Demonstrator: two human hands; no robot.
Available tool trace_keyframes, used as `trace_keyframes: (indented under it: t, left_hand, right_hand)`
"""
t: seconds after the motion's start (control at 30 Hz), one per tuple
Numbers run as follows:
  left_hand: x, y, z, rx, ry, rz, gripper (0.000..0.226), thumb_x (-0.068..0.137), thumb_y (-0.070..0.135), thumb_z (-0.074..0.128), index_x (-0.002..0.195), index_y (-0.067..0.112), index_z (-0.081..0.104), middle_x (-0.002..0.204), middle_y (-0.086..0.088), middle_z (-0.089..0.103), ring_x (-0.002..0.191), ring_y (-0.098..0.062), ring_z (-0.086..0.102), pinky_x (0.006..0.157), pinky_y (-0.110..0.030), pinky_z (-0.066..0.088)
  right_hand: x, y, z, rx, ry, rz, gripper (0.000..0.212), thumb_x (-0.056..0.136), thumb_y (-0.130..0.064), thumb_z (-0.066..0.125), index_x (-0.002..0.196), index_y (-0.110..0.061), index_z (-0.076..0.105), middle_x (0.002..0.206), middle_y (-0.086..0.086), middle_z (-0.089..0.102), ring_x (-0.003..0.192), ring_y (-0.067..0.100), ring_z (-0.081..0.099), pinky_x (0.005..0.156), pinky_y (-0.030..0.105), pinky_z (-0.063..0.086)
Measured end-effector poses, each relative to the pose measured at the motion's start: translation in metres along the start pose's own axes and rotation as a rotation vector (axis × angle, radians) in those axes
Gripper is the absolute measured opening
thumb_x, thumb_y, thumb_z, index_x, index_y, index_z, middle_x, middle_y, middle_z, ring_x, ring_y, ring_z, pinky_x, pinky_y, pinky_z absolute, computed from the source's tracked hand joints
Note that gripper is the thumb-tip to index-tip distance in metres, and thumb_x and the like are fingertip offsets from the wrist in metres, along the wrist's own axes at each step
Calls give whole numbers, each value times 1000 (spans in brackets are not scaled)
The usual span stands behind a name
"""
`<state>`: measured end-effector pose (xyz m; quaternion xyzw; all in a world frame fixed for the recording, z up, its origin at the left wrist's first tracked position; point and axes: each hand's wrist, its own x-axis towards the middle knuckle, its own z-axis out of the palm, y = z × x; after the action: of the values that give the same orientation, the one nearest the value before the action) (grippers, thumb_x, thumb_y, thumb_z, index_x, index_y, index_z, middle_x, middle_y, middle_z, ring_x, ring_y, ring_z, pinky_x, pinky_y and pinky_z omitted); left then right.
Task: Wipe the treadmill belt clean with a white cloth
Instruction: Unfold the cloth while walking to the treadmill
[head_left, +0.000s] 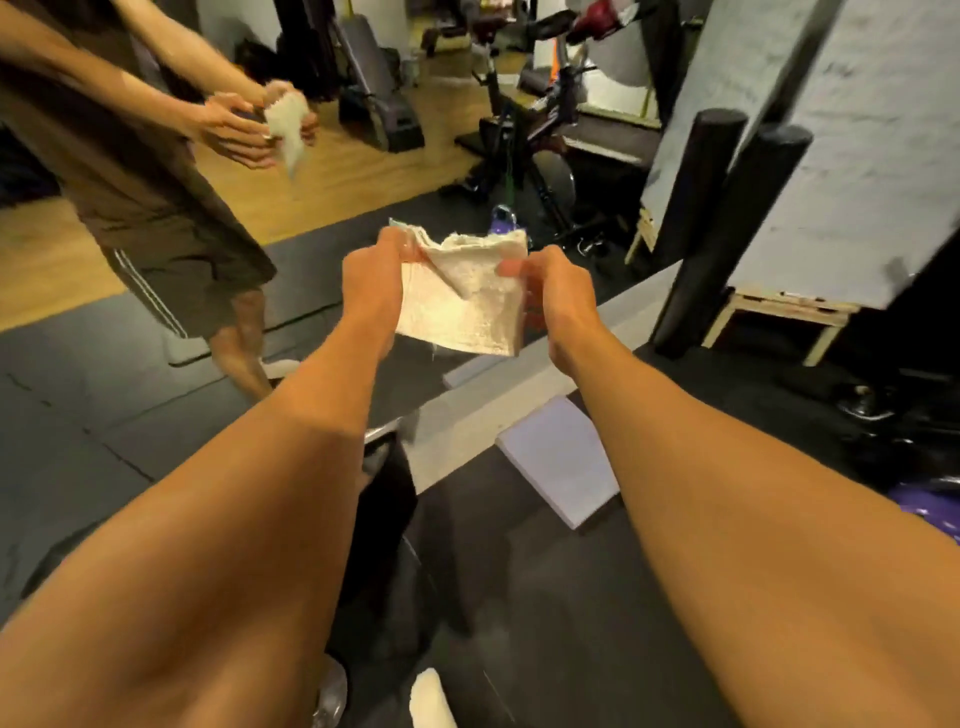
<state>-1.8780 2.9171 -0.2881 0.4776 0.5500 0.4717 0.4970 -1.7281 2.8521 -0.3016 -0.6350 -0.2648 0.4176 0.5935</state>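
Both hands (371, 283) (553, 288) pinch the white cloth (462, 306) — midair.

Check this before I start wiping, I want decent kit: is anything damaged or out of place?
The white terry cloth, held up between the left hand and right hand, is frayed along its lower edge, with a loose thread hanging. A pale grey flat pad lies askew on the dark surface.

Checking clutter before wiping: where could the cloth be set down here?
Bare: the mat left of the rail, up to the other person's legs; the dark patch below the lilac pad. Crowded: the right, with foam rollers, wooden box and bike.
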Motion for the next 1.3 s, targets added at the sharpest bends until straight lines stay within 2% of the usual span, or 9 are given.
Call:
trace_keyframes:
  t: [0.13,0.23,0.53,0.6,0.73,0.87,0.97,1.1,1.3]
  left_hand:
    - [-69,54,87,98,-191,168,14,86,18,61,94,10,68,75,4,56,72,-13,54,75,-34,47]
    - [-121,86,159,77,-307,289,11,82,13,69,93,17,69,92,0,63,82,-11,57,75,-25,46]
    - [-240,126,371,78,-717,314,55,79,7,73,130,15,53,114,-4,54,86,-15,57,73,-28,50]
    - [-266,127,420,113,-849,293,56,78,8,73,130,17,53,107,-3,56,82,-14,58,72,-32,54]
    - [-337,137,508,167,-1125,442,63,77,7,69,134,26,51,126,-2,49,115,-19,48,88,-36,49]
    - [-433,154,578,91,-1428,517,30,75,5,58,102,12,70,94,2,61,88,-13,53,65,-23,40]
    - [-510,154,624,113,-1589,553,17,68,15,57,82,7,62,89,-9,55,84,-22,48,72,-34,42]
    - [-616,146,680,117,-1781,514,31,74,9,54,102,21,63,86,-2,54,80,-18,48,63,-27,36]
    - [-767,144,753,96,-1902,516,20,59,17,59,79,16,62,85,-3,60,89,-24,52,73,-37,39]
  right_hand:
    - [-32,-52,-115,-37,119,-187,14,83,-15,65,94,-15,75,102,2,67,94,23,64,79,39,53]
    - [-55,-83,-203,-81,211,-336,21,89,-7,61,102,-19,73,112,0,63,104,18,60,88,34,55]
    - [-115,-146,-431,-39,576,-417,45,85,-2,60,125,-22,56,104,0,60,85,13,58,66,29,48]
    - [-125,-151,-475,-25,643,-427,46,80,-2,60,122,-21,60,110,2,62,97,19,59,71,34,53]
    - [-158,-161,-559,-132,778,-388,32,72,-7,61,99,-20,71,106,7,67,103,32,61,84,48,53]
    - [-206,-170,-646,-190,914,-329,18,76,-2,61,82,-17,69,94,5,69,93,27,62,78,39,53]
    - [-245,-165,-709,-206,1035,-329,20,77,-3,63,86,-18,71,93,5,70,93,26,62,79,39,52]
    - [-304,-154,-798,-233,1158,-310,24,78,-3,63,80,-24,74,87,3,71,97,28,63,84,42,51]
    - [-404,-153,-925,-273,1277,-322,26,81,8,56,95,-6,73,82,2,66,84,16,58,71,24,49]
